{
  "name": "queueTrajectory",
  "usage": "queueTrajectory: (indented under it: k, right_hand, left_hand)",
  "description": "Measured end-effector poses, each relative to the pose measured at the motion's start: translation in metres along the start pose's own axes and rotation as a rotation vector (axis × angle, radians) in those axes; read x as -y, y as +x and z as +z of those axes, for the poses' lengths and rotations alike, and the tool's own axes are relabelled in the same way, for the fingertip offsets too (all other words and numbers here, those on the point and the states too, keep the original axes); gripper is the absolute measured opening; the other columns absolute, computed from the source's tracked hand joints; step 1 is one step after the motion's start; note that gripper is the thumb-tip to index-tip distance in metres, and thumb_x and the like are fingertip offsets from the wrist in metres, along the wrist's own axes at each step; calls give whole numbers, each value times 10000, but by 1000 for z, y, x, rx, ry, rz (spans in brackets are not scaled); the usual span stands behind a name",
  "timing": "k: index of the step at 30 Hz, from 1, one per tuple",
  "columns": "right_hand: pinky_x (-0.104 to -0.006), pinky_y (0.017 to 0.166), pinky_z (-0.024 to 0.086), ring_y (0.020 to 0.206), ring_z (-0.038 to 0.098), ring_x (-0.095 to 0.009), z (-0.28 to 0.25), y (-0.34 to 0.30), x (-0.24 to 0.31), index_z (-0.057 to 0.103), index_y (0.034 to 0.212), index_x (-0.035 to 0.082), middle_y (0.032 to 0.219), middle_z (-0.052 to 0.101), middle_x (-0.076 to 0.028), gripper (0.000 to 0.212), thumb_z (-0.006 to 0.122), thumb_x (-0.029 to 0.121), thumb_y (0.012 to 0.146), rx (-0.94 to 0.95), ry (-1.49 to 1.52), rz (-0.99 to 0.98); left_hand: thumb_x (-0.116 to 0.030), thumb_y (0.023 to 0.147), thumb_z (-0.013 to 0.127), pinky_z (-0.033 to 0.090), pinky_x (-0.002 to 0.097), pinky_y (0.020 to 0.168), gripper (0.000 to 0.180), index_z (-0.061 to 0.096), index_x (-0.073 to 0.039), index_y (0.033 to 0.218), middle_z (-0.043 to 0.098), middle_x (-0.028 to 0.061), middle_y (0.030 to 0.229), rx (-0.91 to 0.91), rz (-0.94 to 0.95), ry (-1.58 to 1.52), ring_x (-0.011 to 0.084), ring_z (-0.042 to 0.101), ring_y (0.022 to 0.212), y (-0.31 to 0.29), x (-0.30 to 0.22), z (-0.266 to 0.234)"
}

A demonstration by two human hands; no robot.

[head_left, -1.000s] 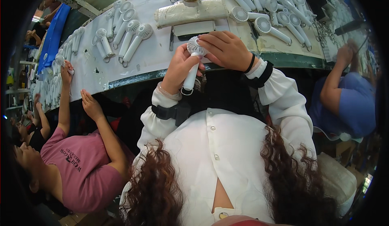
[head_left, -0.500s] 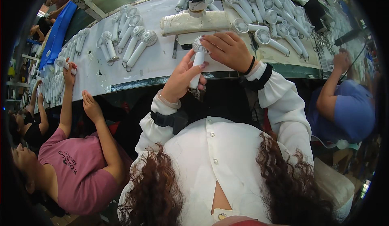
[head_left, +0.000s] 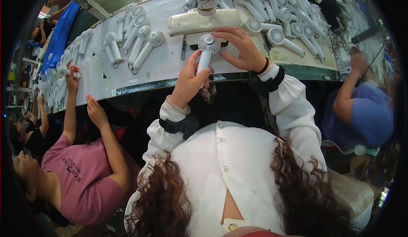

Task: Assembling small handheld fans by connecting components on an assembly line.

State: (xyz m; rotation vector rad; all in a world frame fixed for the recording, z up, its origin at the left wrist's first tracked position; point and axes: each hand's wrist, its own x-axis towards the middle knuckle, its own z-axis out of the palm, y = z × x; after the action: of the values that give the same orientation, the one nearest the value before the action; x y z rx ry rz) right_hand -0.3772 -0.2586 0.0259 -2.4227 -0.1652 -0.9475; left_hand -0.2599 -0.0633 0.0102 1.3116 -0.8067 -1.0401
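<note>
A white handheld fan (head_left: 209, 44) stands tilted over the front edge of the bench, its round grille facing up. My left hand (head_left: 189, 79) is closed round its handle, thumb across the front. To the right of the grille my right hand (head_left: 241, 51) is open, thumb and fingers spread apart; whether a fingertip touches the rim I cannot tell. Just behind the fan head lies a flat pale block with a dark slot (head_left: 195, 47), partly covered by it. A cream wrapped roll (head_left: 204, 22) under a dark vertical post lies farther back.
Several white fans (head_left: 146, 45) lie on the bench to the left, and a large heap of fans (head_left: 272, 3) fills the back right. Metal clips (head_left: 338, 43) are piled at far right. Co-workers sit on both sides, one in a pink shirt (head_left: 91, 177), another in blue (head_left: 365, 113).
My right hand has drawn off the fan head to the right and its fingers have spread. The grille has turned to face upward more fully, with my left hand still on the handle.
</note>
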Motion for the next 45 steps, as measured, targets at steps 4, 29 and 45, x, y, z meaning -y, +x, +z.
queueTrajectory:
  k: [4, 29, 45]
  right_hand:
    - [-365, 927, 457, 1107, 553, -277, 8, -1, -6, 624, 1188, 91, 1228, 588, -103, 358, 630, 66, 831, -75, 32, 56]
    - [-290, 952, 455, 1093, 566, -177, 30, -5, -6, 705, 1108, 71, 1153, 648, -65, 212, 608, 129, 928, -112, 469, 355]
    - [-309, 935, 476, 1084, 582, -205, 23, -5, -5, 700, 1126, 94, 1159, 636, -69, 234, 630, 116, 904, -70, 260, 226]
  left_hand:
    - [-105, 941, 543, 456, 222, 489, 635, 204, 43, 1457, 598, 104, 949, 6, 6, -24, 82, 530, 602, 0, 2, 0]
    - [-123, 954, 511, 459, 225, 484, 610, 216, 39, 1462, 620, 103, 956, 28, -72, -86, 73, 524, 576, -10, -15, 1]
    - [-105, 936, 510, 452, 217, 474, 613, 227, 53, 1456, 626, 99, 956, 7, -46, -57, 67, 518, 559, -9, -15, 3]
